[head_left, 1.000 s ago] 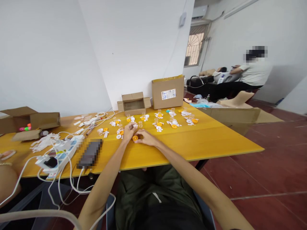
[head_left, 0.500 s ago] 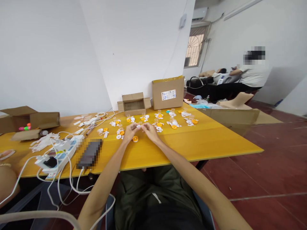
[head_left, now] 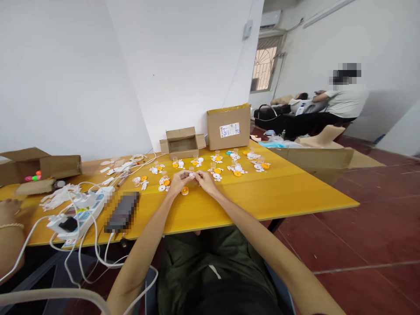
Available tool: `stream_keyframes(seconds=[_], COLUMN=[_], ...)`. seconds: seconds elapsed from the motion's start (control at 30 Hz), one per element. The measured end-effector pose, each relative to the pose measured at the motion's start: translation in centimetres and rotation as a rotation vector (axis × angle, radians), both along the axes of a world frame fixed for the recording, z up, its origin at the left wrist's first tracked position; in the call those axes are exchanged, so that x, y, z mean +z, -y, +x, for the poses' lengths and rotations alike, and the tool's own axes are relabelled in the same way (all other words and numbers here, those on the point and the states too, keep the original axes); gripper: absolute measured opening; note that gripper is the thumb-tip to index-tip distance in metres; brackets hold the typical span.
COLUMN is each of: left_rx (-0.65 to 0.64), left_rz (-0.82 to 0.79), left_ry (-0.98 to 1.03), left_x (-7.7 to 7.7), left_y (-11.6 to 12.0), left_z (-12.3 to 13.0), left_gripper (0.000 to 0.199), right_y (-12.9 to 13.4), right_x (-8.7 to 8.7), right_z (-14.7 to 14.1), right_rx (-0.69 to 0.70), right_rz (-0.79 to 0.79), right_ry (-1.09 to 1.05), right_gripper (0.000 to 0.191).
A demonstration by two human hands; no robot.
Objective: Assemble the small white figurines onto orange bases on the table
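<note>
My left hand [head_left: 179,183] and my right hand [head_left: 205,182] meet fingertip to fingertip above the yellow table [head_left: 269,192]. Together they pinch a small white plastic part [head_left: 191,175]. An orange ring-shaped part [head_left: 185,190] lies on the table just below my left hand. Behind my hands, several small groups of white and orange parts [head_left: 236,169] are laid out in rows, some with small clear cups.
A small open cardboard box [head_left: 182,142] and a taller closed box [head_left: 229,126] stand at the table's far edge. A power strip with white cables [head_left: 78,213] and a dark phone [head_left: 122,212] lie at left. Another person's hand [head_left: 8,208] rests at far left. A person sits far right.
My right hand left the orange ring on the table and rose to join my left hand on the small white part. Another person's hand came into view at far left.
</note>
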State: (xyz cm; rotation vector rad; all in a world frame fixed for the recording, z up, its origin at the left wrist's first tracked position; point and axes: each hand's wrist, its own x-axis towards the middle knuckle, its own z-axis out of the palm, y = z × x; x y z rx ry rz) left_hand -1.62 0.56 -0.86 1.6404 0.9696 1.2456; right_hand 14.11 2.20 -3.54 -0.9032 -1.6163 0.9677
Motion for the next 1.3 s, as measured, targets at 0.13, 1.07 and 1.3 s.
stream_keyframes(seconds=[0.13,1.07,1.3], left_rx=[-0.002,-0.026,-0.021], left_rz=[-0.005,-0.080,-0.089], left_ry=[-0.001,0.081,0.082], left_x=[0.0,1.6,1.8], left_y=[0.0,1.4,1.6], left_z=[0.0,0.2,0.2], left_gripper=[0.032,0.041,0.040], right_y=[0.0,1.2,0.9], right_x=[0.1,1.3,1.0], right_z=[0.1,0.1,0.2], right_rx=[-0.013,0.002,0.025], right_rz=[-0.019,-0.013,-0.022], right_ry=[0.021,0.137,0.119], right_gripper=[0.035,0.042,0.045])
